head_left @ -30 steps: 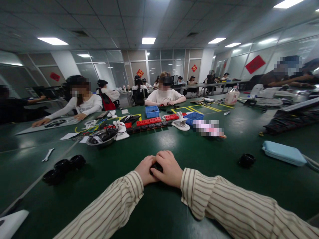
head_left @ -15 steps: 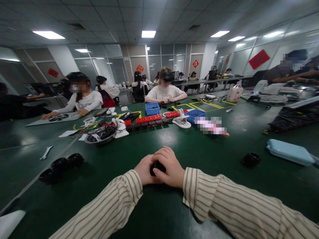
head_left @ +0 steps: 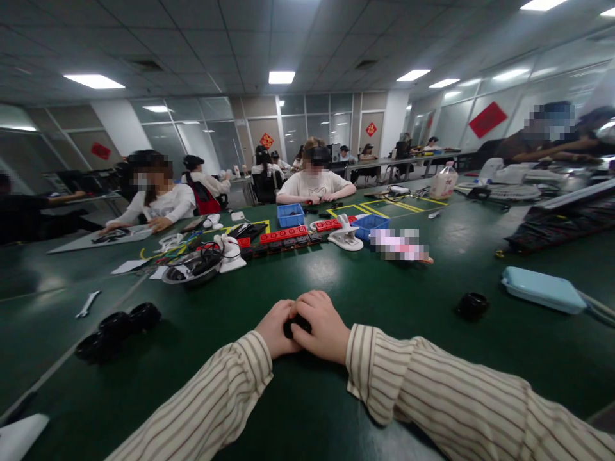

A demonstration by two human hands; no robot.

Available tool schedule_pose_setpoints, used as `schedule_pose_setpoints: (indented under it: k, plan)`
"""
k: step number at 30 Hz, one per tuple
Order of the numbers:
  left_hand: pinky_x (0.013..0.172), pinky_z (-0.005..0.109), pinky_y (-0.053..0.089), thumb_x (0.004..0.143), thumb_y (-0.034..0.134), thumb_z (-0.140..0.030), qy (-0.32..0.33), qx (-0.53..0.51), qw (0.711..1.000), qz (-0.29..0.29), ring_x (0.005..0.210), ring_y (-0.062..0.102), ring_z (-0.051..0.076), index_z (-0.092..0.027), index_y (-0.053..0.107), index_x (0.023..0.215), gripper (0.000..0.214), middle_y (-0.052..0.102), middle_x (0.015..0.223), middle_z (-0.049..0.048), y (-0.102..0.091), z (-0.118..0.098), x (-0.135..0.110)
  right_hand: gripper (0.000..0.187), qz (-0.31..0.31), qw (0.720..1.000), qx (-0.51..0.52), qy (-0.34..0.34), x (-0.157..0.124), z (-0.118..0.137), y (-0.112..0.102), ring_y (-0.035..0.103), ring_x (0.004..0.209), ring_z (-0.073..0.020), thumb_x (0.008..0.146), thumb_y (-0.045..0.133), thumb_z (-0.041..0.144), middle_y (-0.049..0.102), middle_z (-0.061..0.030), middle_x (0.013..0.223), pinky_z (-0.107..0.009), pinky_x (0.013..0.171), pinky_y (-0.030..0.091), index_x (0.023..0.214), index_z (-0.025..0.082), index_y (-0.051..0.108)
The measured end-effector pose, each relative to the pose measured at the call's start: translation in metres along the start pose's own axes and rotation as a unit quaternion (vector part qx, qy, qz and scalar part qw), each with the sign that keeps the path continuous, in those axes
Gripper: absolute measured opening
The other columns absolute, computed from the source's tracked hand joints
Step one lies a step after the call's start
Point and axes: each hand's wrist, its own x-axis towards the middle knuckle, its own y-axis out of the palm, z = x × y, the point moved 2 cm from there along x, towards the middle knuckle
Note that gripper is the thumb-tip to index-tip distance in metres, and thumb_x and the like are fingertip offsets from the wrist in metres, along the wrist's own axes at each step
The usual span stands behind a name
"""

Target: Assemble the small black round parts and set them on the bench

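Both my hands are wrapped round one glossy black round part [head_left: 298,325] over the middle of the green table. My left hand [head_left: 277,328] grips its left side. My right hand [head_left: 323,323] curls over its top and right side, with the fingertips meeting the left hand. Most of the part is covered by my fingers, so its exact kind cannot be told. Several similar black round parts [head_left: 116,326] stand in a row to the left. Another black round part [head_left: 473,306] lies by itself to the right.
A wrench [head_left: 88,304] lies at left. Further back are a metal bowl of cables [head_left: 192,274], red power strips [head_left: 283,234], a white clip [head_left: 344,235] and a blue bin [head_left: 291,216]. A light-blue case [head_left: 542,290] sits at right. A co-worker [head_left: 314,182] sits opposite.
My head view has shifted slightly, so the scene sits a little differently. Both hands keep their hold on the black part, with only a slight shift of the fingers.
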Motion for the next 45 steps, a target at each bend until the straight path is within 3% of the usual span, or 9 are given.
schedule_pose_setpoints:
  k: [5, 8, 17, 23, 27, 37, 40, 45]
  plan:
    - [0.092, 0.039, 0.041, 0.052, 0.068, -0.018, 0.0, -0.013, 1.0, 0.009, 0.097, 0.053, 0.025, -0.016, 0.06, 0.085, 0.034, 0.058, 0.096, 0.0054, 0.001, 0.001, -0.001, 0.016, 0.0, 0.995, 0.04, -0.086, -0.002, 0.004, 0.001, 0.046, 0.079, -0.0164, 0.061, 0.044, 0.009, 0.056, -0.0024, 0.076, -0.035, 0.084, 0.031, 0.072, 0.017, 0.053]
    - [0.094, 0.04, 0.04, 0.053, 0.067, -0.017, 0.013, -0.011, 1.0, 0.026, 0.099, 0.053, 0.026, -0.016, 0.06, 0.088, 0.036, 0.058, 0.099, 0.0059, 0.002, 0.001, 0.0, 0.017, -0.017, 0.992, 0.066, -0.105, -0.003, 0.004, 0.001, 0.047, 0.078, -0.0159, 0.061, 0.042, 0.009, 0.057, -0.0017, 0.074, -0.036, 0.09, 0.029, 0.072, 0.017, 0.053]
    - [0.091, 0.045, 0.041, 0.052, 0.078, -0.031, -0.02, -0.043, 0.999, 0.024, 0.1, 0.051, 0.027, -0.019, 0.047, 0.113, 0.069, 0.053, 0.109, 0.0078, -0.002, -0.002, 0.0, 0.013, -0.055, 0.996, 0.076, -0.007, 0.002, -0.005, -0.005, 0.046, 0.085, -0.0191, 0.075, 0.053, 0.027, 0.055, -0.0048, 0.084, -0.036, 0.082, 0.034, 0.083, 0.016, 0.052]
    - [0.086, 0.042, 0.043, 0.055, 0.074, -0.028, -0.012, 0.008, 1.0, 0.016, 0.093, 0.05, 0.024, -0.017, 0.055, 0.098, 0.049, 0.054, 0.097, 0.0053, -0.003, -0.005, 0.0, 0.015, -0.055, 0.997, 0.042, 0.026, 0.001, -0.009, -0.001, 0.045, 0.081, -0.0176, 0.075, 0.059, 0.03, 0.053, -0.0029, 0.079, -0.034, 0.078, 0.034, 0.076, 0.016, 0.052]
    - [0.088, 0.039, 0.042, 0.056, 0.071, -0.022, 0.004, 0.005, 1.0, 0.003, 0.094, 0.05, 0.023, -0.017, 0.057, 0.088, 0.035, 0.053, 0.096, 0.0049, -0.004, -0.007, 0.0, 0.001, -0.037, 0.998, 0.042, 0.013, 0.0, -0.005, 0.0, 0.046, 0.079, -0.0166, 0.072, 0.053, 0.018, 0.054, -0.0029, 0.078, -0.033, 0.078, 0.034, 0.072, 0.016, 0.053]
    - [0.089, 0.038, 0.042, 0.051, 0.068, -0.014, 0.003, -0.039, 0.999, 0.025, 0.094, 0.052, 0.023, -0.017, 0.059, 0.086, 0.036, 0.053, 0.096, 0.0041, -0.003, -0.005, 0.001, 0.015, -0.016, 0.99, 0.083, -0.114, -0.002, 0.001, 0.002, 0.051, 0.077, -0.0155, 0.064, 0.04, 0.009, 0.06, -0.0012, 0.073, -0.036, 0.09, 0.031, 0.067, 0.019, 0.051]
    - [0.092, 0.04, 0.041, 0.051, 0.069, -0.015, 0.017, -0.032, 0.999, 0.022, 0.096, 0.051, 0.024, -0.017, 0.059, 0.09, 0.04, 0.053, 0.098, 0.0051, -0.001, -0.004, 0.0, 0.016, -0.026, 0.991, 0.091, -0.099, -0.003, 0.002, -0.001, 0.051, 0.08, -0.016, 0.069, 0.041, 0.011, 0.06, -0.0018, 0.077, -0.037, 0.092, 0.03, 0.075, 0.018, 0.053]
    - [0.093, 0.044, 0.04, 0.05, 0.076, -0.033, 0.006, 0.01, 1.0, -0.02, 0.102, 0.047, 0.028, -0.018, 0.053, 0.105, 0.061, 0.049, 0.107, 0.0084, -0.001, 0.0, -0.001, 0.019, -0.045, 0.995, 0.079, -0.042, -0.001, -0.001, -0.005, 0.047, 0.086, -0.0202, 0.074, 0.053, 0.028, 0.056, -0.0061, 0.088, -0.039, 0.085, 0.034, 0.088, 0.017, 0.052]
